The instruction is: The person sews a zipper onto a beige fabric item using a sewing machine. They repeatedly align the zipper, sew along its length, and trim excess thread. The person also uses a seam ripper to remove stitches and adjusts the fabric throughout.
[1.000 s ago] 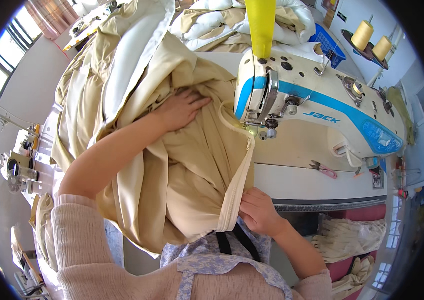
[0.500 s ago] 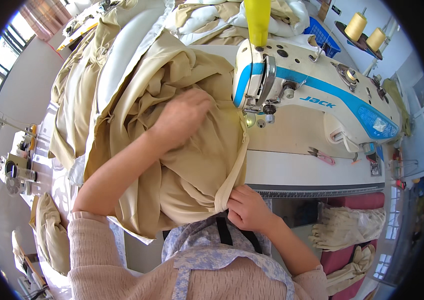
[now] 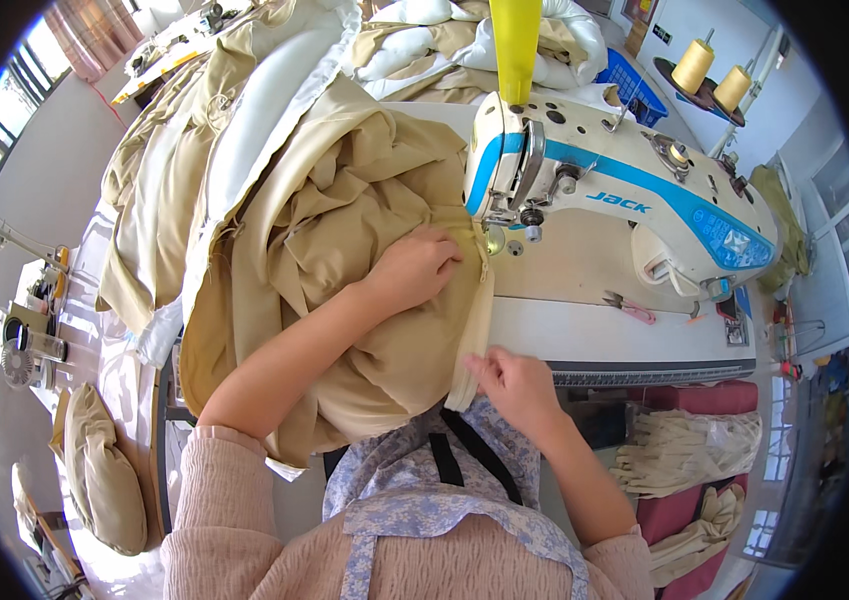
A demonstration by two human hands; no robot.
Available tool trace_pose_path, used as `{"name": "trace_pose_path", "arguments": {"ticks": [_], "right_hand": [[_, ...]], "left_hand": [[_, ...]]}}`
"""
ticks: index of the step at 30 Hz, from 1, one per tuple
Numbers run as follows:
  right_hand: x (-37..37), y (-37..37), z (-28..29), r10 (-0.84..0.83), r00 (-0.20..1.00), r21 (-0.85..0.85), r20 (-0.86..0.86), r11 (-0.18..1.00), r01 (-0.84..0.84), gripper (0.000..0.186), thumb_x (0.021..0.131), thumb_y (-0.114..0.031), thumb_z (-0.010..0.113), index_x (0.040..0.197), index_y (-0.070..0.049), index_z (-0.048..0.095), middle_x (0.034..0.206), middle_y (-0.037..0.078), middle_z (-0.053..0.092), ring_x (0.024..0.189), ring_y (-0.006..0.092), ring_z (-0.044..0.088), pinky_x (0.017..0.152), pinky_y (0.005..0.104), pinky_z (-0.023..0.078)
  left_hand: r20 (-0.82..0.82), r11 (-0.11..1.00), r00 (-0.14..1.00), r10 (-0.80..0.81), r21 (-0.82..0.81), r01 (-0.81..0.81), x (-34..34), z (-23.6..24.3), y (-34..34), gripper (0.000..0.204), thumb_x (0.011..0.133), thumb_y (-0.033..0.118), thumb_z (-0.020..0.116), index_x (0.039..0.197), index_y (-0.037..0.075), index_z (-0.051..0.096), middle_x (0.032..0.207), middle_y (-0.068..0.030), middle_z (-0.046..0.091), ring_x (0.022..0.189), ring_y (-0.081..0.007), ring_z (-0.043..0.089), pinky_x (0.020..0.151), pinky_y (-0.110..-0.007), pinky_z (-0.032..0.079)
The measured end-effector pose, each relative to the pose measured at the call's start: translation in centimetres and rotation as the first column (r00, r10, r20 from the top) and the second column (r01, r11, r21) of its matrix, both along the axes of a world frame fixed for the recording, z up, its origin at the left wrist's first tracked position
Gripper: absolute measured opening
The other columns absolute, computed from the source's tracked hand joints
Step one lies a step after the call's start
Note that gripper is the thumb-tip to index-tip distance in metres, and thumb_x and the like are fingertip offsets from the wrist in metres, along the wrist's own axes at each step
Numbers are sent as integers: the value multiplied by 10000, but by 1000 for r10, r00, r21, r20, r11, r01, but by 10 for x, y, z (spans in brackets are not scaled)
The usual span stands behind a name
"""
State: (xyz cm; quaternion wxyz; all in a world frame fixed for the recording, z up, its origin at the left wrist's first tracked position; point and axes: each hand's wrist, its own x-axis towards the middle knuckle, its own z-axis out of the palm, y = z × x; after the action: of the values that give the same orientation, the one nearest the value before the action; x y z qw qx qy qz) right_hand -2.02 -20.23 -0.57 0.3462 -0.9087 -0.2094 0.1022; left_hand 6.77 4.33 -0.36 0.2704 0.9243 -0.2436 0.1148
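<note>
A big crumpled pile of beige fabric [image 3: 319, 350] with white lining [image 3: 284, 120] lies left of a white-and-blue sewing machine [image 3: 614, 180]. My left hand [image 3: 414, 265] is on the fabric just below the needle area, fingers curled, gripping a fold near the upper part of a beige zipper tape [image 3: 472, 350]. My right hand [image 3: 512, 385] is at the lower end of that tape by the table's front edge, fingertips closed on it. Small scissors with pink handles [image 3: 634, 312] lie on the machine bed to the right. The machine's needle tip is too small to make out.
More beige and white fabric [image 3: 464, 45] is heaped behind the machine. A blue basket [image 3: 634, 85] and thread cones [image 3: 692, 70] stand back right. Bagged pieces [image 3: 684, 450] lie below the table at right. A folded beige bundle [image 3: 99, 470] and another workstation [image 3: 29, 340] are at left.
My left hand has moved right and down across the fabric toward the zipper. My right hand and the tape's lower end have shifted upward. The fabric's lower edge has risen.
</note>
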Motion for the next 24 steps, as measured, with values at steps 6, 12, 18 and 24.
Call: {"name": "trace_pose_path", "arguments": {"ticks": [6,12,18,24], "right_hand": [[49,22,-5,-177,968,-125,177,972,200,323,974,-367,670,916,-51,632,670,106,683,638,349,682,593,464,503],[52,20,-14,-199,960,-56,197,975,214,270,962,-322,679,889,-73,603,658,106,667,638,370,668,578,485,483],[53,20,-17,-188,962,-34,199,980,198,249,956,-308,685,900,-77,609,667,100,674,629,359,664,574,472,483],[56,15,-19,-236,962,20,138,972,235,235,950,-300,682,994,-72,645,682,94,685,656,353,683,592,466,507]], "left_hand": [[-7,985,986,168,-31,-168,18,-10,-26,151,914,133,632,1000,19,681,1011,-171,669,879,-359,699,785,-462,577],[40,954,969,242,174,-246,44,-26,-34,188,945,199,636,997,21,668,1004,-169,681,808,-344,730,677,-497,594],[-93,971,967,238,15,-238,37,-19,-22,201,948,225,625,950,28,667,933,-151,717,809,-336,725,708,-463,572],[-459,994,882,-104,-63,84,-15,47,-11,225,894,248,670,925,26,650,910,-142,721,833,-326,708,733,-453,547]]}}
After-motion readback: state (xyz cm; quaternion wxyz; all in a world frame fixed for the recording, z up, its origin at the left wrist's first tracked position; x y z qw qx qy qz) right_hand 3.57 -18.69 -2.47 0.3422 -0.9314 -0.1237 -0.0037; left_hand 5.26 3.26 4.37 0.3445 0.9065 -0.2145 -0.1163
